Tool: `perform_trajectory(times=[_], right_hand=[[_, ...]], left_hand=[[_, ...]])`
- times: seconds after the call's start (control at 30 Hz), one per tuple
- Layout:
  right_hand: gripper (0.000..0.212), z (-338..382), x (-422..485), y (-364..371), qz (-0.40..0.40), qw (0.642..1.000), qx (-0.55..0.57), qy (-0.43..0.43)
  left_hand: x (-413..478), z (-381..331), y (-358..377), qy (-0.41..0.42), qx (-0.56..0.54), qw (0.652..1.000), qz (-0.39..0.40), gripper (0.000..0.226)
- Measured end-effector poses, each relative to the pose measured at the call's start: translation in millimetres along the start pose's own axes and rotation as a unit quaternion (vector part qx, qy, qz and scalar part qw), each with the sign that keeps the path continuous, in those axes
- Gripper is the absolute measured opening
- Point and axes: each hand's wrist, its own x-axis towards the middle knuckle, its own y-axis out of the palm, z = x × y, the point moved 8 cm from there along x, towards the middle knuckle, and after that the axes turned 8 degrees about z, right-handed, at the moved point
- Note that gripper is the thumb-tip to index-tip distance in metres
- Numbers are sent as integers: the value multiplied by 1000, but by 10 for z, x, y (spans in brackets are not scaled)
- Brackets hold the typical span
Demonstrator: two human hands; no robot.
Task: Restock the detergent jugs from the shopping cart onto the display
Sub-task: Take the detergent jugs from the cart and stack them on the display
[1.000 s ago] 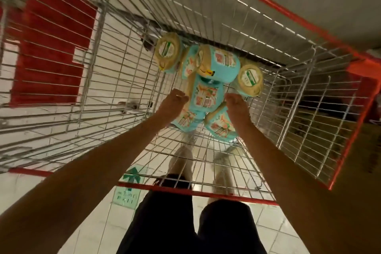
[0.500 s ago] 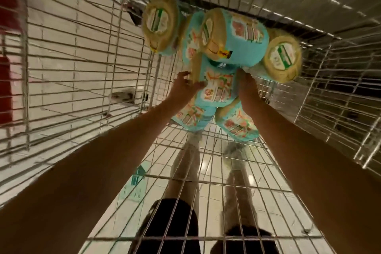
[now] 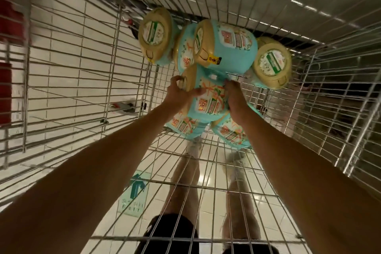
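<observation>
Several turquoise detergent jugs with tan lids lie piled at the far end of the wire shopping cart (image 3: 115,80). Both my arms reach down into the basket. My left hand (image 3: 179,94) grips the lid end of the middle jug (image 3: 208,97), fingers curled over its tan rim. My right hand (image 3: 235,97) presses on the same jug's right side. Another jug (image 3: 226,45) rests on top of it, two more jugs (image 3: 185,128) (image 3: 231,134) lie beneath, and lid-up jugs (image 3: 155,33) (image 3: 272,64) flank the pile. The display is out of sight.
Wire cart walls rise on the left, far and right sides. Through the mesh floor I see my legs, white floor tiles and a green floor arrow sticker (image 3: 135,192). A red fixture (image 3: 8,27) stands beyond the cart's left wall.
My head has leaned further into the cart, so the jugs look larger. Both hands have slid up from the lower jugs and closed around the middle jug.
</observation>
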Motion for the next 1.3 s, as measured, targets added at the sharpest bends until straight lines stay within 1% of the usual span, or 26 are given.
perform_trajectory(times=[0.07, 0.13, 0.2, 0.27, 0.33, 0.43, 0.5, 0.53, 0.6, 0.67, 0.73, 0.83, 0.9, 0.97, 1.0, 1.07, 1.13, 1.2, 1.3], right_hand=[[43, -60, -146, 22, -9, 1000, -14, 16], [44, -95, -309, 18, -3, 999, -22, 25], [45, -108, -490, -6, 4, 999, -22, 27], [45, -95, -750, -53, 14, 1000, -14, 16], [44, -54, -1025, -111, 22, 1000, 0, 11], [42, 20, -1457, -197, 22, 999, 4, 24], [34, 161, -1795, -255, 10, 1000, 2, 10], [31, 215, -1939, -263, 1, 1000, 6, 4], [35, 321, -2284, -297, -3, 1000, 10, -10], [38, 415, -2607, -368, -4, 1000, -17, -24], [34, 507, -2919, -485, -9, 998, -33, -56], [21, 720, -3454, -713, -21, 989, -73, -130], [23, 868, -3782, -840, -12, 979, -96, -177], [23, 1013, -4091, -1018, -6, 970, -121, -209], [22, 1095, -4223, -1116, -12, 964, -142, -224], [26, 1227, -4469, -1327, -25, 954, -165, -249], [31, 1325, -4668, -1551, -29, 952, -143, -270], [30, 1398, -4838, -1748, -30, 952, -115, -282], [29, 1477, -5110, -2065, -49, 943, -70, -320]], left_hand=[[-135, 6, -8, -6, 0, 1000, -4, 109], [-324, -5, 7, -9, -6, 1000, -17, 113], [-501, -30, 46, -13, 1, 999, -30, 115], [-740, -117, 100, -7, 16, 999, -37, 110], [-991, -249, 153, -2, 23, 999, -25, 109], [-1413, -493, 228, 10, 41, 999, -6, 122], [-1721, -663, 296, 16, 45, 999, 0, 126], [-1853, -720, 318, 20, 40, 999, 3, 125], [-2206, -873, 394, 34, 24, 999, 5, 117], [-2550, -1039, 486, 53, 13, 998, 13, 108], [-2850, -1181, 570, 70, -3, 997, 14, 100], [-3280, -1444, 782, 98, 4, 995, 34, 102], [-3502, -1622, 938, 120, 14, 992, 43, 98], [-3706, -1815, 1125, 142, 22, 988, 55, 101], [-3801, -1911, 1216, 152, 31, 986, 59, 103], [-3971, -2091, 1401, 167, 46, 983, 67, 101], [-4121, -2282, 1599, 184, 65, 978, 71, 100], [-4245, -2472, 1785, 201, 86, 973, 70, 100], [-4466, -2784, 2117, 237, 114, 962, 77, 89]])
